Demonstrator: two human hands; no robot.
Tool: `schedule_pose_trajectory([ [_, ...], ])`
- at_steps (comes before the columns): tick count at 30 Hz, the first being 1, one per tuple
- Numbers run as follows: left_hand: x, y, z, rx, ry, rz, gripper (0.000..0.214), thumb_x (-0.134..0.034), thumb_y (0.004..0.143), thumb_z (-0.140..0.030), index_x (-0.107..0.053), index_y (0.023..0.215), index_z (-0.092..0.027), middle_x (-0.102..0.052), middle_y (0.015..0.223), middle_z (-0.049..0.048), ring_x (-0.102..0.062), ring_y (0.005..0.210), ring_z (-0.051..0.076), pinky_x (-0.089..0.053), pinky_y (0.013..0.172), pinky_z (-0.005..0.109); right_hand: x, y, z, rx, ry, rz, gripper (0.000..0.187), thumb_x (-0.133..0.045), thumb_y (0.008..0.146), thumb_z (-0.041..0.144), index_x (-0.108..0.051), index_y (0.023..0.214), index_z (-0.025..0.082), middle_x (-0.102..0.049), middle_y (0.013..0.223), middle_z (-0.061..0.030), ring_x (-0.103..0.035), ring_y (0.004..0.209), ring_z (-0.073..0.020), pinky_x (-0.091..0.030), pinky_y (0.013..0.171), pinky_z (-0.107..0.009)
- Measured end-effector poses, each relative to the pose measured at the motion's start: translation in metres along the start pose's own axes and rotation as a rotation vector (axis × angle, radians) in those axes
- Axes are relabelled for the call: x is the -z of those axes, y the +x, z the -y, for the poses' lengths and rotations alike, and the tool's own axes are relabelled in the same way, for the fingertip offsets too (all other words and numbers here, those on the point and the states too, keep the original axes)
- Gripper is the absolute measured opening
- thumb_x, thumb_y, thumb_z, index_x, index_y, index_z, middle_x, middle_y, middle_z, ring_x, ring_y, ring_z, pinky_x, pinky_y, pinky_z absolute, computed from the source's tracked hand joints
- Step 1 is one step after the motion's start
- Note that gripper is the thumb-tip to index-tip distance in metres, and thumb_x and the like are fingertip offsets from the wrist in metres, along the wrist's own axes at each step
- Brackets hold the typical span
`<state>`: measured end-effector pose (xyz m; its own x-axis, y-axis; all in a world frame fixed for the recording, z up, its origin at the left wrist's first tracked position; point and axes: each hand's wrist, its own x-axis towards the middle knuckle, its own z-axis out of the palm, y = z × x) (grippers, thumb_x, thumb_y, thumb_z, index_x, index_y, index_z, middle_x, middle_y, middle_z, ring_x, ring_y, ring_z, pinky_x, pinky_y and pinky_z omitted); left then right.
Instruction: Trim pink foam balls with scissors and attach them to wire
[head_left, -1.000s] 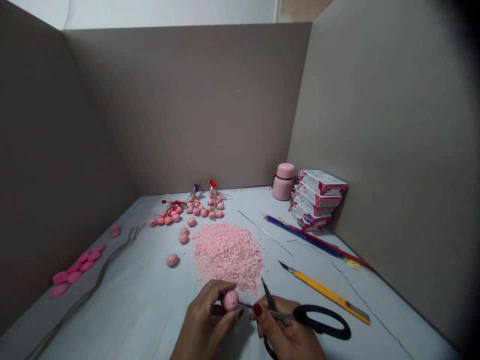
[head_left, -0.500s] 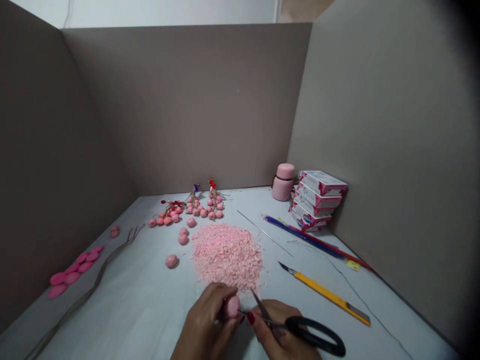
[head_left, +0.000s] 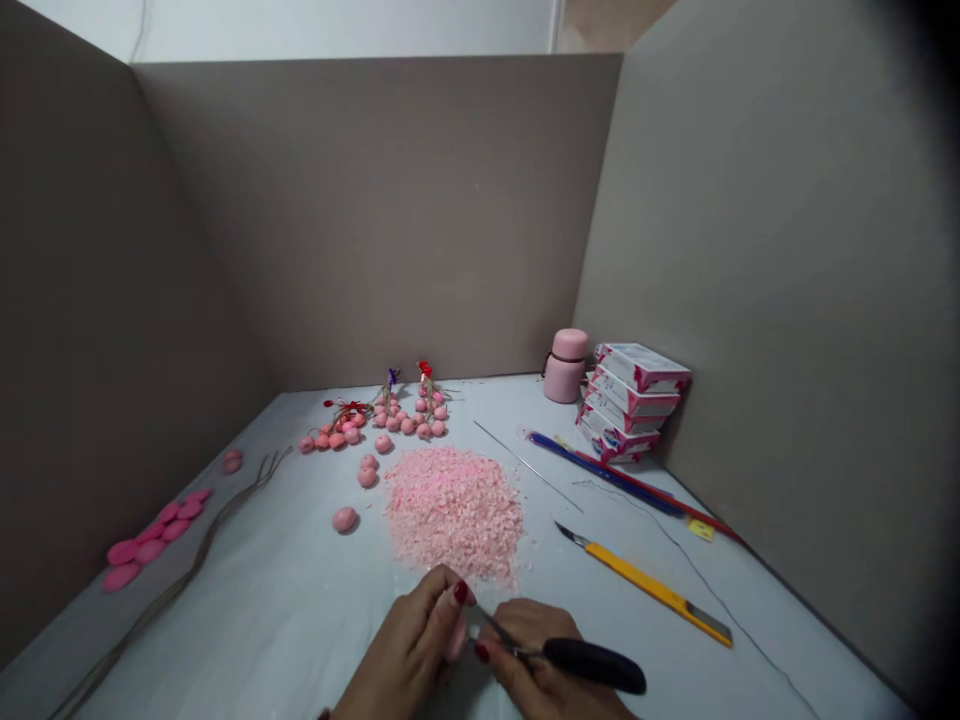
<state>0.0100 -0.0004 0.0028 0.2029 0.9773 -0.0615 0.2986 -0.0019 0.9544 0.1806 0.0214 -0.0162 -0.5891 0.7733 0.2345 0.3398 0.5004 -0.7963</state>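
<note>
A small pink ball is pinched in my left hand, mostly covered by the fingers. Right beside it, my right hand is closed around scissors with black handles. The scissor blades point left toward the ball; where exactly the tips meet it is hidden by my fingers. Just beyond both hands lies a heap of pink shavings. A single pink ball rests on the table left of the heap.
Right of the heap lie a yellow craft knife, a thin metal rod and blue sticks. Stacked boxes and a pink flask stand behind. Leftward are twisted cords, pink discs and bunched balls.
My left hand has turned, so its thumb now covers more of the ball. The scissors have swung, bringing their blades lower and closer to the ball, with the handle seen edge-on.
</note>
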Motion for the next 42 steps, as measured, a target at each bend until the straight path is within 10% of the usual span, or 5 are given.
schedule_pose_trajectory([
  [12,0.035,0.034,-0.037,-0.309,-0.093,-0.557,0.035,-0.072,0.068,-0.027,-0.065,0.102,-0.028,-0.063,0.11,0.0043,-0.058,0.099,0.021,-0.046,0.081,0.028,0.009,0.016,-0.004,-0.502,0.872,-0.419,0.047,-0.065,0.064,0.062,-0.061,0.062,0.015,-0.051,0.046,0.003,-0.04,0.047,-0.0074,-0.029,0.044,-0.017],
  [22,0.031,0.104,-0.115,-0.655,-0.169,-0.713,0.029,-0.035,0.092,-0.027,-0.046,0.119,-0.021,-0.065,0.099,0.009,-0.067,0.079,0.015,-0.054,0.072,0.031,0.006,0.017,-0.009,-0.471,0.857,-0.441,0.05,-0.065,0.06,0.064,-0.056,0.058,0.015,-0.048,0.045,0.0038,-0.038,0.043,-0.0065,-0.025,0.043,-0.018],
  [30,0.05,0.027,-0.049,-0.904,0.524,-0.237,0.033,-0.052,0.082,-0.005,-0.064,0.105,-0.026,-0.063,0.123,0.0067,-0.049,0.121,0.024,-0.005,0.108,0.058,0.006,0.017,-0.007,-0.467,0.874,-0.426,0.048,-0.063,0.063,0.064,-0.058,0.062,0.016,-0.047,0.044,0.0047,-0.037,0.042,-0.0078,-0.024,0.044,-0.019],
  [35,0.045,-0.001,-0.007,-0.896,1.04,-0.255,0.035,-0.054,0.085,-0.015,-0.05,0.119,-0.022,-0.057,0.126,0.0152,-0.051,0.118,0.026,-0.037,0.099,0.054,-0.003,0.015,0.001,-0.556,0.927,-0.341,0.048,-0.065,0.062,0.062,-0.059,0.064,0.015,-0.049,0.045,0.0043,-0.039,0.043,-0.0071,-0.027,0.046,-0.018],
  [42,0.03,0.018,0.012,-0.994,0.746,-0.211,0.026,-0.048,0.089,-0.015,-0.05,0.114,-0.02,-0.069,0.1,0.0091,-0.066,0.09,0.018,-0.053,0.078,0.027,-0.015,0.025,0.01,-0.623,0.976,-0.246,0.052,-0.065,0.058,0.066,-0.059,0.059,0.014,-0.046,0.04,0.0046,-0.036,0.04,-0.0072,-0.024,0.044,-0.019],
])
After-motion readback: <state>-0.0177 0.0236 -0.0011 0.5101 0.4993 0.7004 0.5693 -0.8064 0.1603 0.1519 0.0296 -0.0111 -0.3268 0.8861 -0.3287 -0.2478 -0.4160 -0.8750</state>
